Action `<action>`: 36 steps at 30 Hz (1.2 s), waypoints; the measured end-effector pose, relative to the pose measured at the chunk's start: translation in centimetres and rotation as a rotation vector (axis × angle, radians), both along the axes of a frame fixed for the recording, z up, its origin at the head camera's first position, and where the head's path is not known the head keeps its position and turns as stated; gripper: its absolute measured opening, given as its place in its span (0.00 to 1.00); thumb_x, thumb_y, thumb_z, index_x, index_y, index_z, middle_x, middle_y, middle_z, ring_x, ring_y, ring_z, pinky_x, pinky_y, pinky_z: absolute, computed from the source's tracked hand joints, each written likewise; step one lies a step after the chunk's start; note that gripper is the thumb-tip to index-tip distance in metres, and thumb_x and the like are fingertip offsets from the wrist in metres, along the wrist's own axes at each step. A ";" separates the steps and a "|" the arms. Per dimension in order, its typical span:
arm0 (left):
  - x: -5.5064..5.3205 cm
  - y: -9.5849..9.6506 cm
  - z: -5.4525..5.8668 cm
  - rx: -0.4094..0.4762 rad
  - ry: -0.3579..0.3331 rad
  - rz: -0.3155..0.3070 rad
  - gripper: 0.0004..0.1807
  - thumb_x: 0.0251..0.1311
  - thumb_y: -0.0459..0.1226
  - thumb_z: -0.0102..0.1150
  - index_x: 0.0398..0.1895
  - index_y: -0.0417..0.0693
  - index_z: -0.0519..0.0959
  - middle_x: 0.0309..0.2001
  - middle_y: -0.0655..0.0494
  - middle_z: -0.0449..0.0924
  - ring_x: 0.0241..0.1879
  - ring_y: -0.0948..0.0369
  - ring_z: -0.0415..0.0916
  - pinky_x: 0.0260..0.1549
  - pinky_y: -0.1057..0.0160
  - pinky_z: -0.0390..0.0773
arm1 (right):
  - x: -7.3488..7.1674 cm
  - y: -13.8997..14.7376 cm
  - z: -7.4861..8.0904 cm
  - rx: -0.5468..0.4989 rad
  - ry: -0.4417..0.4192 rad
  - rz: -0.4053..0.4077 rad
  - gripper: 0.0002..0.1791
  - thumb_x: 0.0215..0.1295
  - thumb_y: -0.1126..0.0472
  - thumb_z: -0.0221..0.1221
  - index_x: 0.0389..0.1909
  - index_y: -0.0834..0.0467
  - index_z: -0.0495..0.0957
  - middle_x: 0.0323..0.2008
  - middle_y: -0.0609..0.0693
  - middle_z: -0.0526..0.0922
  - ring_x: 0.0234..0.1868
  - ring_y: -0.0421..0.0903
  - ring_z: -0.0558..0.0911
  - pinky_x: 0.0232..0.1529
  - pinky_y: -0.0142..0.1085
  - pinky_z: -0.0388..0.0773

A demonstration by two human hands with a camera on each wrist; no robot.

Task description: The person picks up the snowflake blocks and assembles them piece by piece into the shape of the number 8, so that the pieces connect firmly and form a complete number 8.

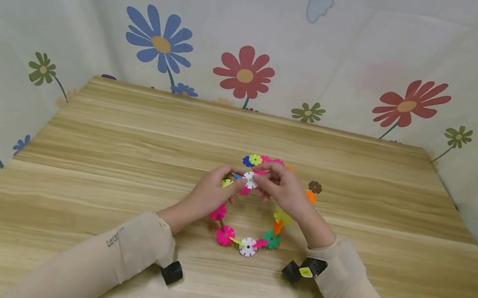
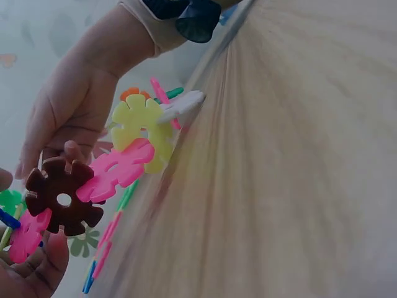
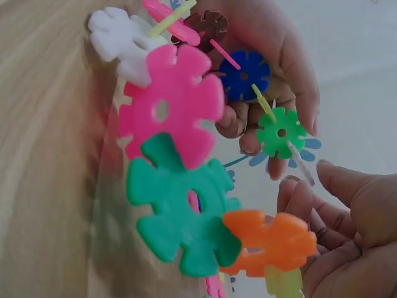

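A chain of colourful flower-shaped interlocking discs, with a pink disc (image 1: 226, 235) and a white disc (image 1: 248, 247) near its front, curves in a ring below the hands. My left hand (image 1: 208, 193) grips the chain at its far left part, fingers around a green disc (image 3: 282, 133) beside a blue disc (image 3: 245, 76). Opposite it, my right hand (image 1: 285, 190) pinches another white disc (image 1: 250, 180), seen edge-on in the right wrist view and touching the green one. A brown disc (image 2: 64, 197) and a yellow disc (image 2: 139, 124) show along the chain in the left wrist view.
Behind the hands lie more discs, including a dark blue one (image 1: 247, 161) and a yellow-green one (image 1: 255, 159). A single brown disc (image 1: 315, 187) is right of the right hand. The wooden table (image 1: 153, 130) meets a flower-printed cloth (image 1: 326, 69) at the back.
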State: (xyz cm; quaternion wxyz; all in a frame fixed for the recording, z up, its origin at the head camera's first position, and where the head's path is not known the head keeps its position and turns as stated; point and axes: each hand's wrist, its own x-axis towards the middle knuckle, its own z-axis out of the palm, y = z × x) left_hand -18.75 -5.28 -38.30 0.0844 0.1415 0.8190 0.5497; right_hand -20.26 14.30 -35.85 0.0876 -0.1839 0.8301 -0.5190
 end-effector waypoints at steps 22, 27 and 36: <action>-0.3 0.0 -0.1 -0.116 0.068 0.018 0.27 0.59 0.41 0.65 0.63 0.59 0.71 0.51 0.51 0.77 0.50 0.54 0.73 0.45 0.56 0.76 | -1.2 2.7 0.3 0.567 0.189 -0.105 0.09 0.62 0.63 0.62 0.39 0.64 0.81 0.35 0.57 0.84 0.37 0.51 0.80 0.43 0.44 0.78; -0.3 -0.1 -0.1 -0.162 0.090 0.001 0.28 0.59 0.41 0.64 0.64 0.61 0.70 0.56 0.52 0.76 0.54 0.52 0.73 0.44 0.55 0.77 | -1.4 2.9 0.1 0.740 0.145 -0.065 0.13 0.59 0.60 0.64 0.41 0.64 0.81 0.36 0.56 0.83 0.36 0.49 0.80 0.42 0.43 0.77; -0.6 -0.3 -0.2 -0.194 0.097 -0.039 0.25 0.61 0.37 0.62 0.62 0.57 0.72 0.62 0.55 0.74 0.53 0.52 0.73 0.45 0.54 0.77 | -1.4 3.1 -0.3 0.841 0.111 -0.052 0.16 0.58 0.57 0.67 0.44 0.61 0.79 0.36 0.55 0.82 0.36 0.49 0.79 0.40 0.41 0.77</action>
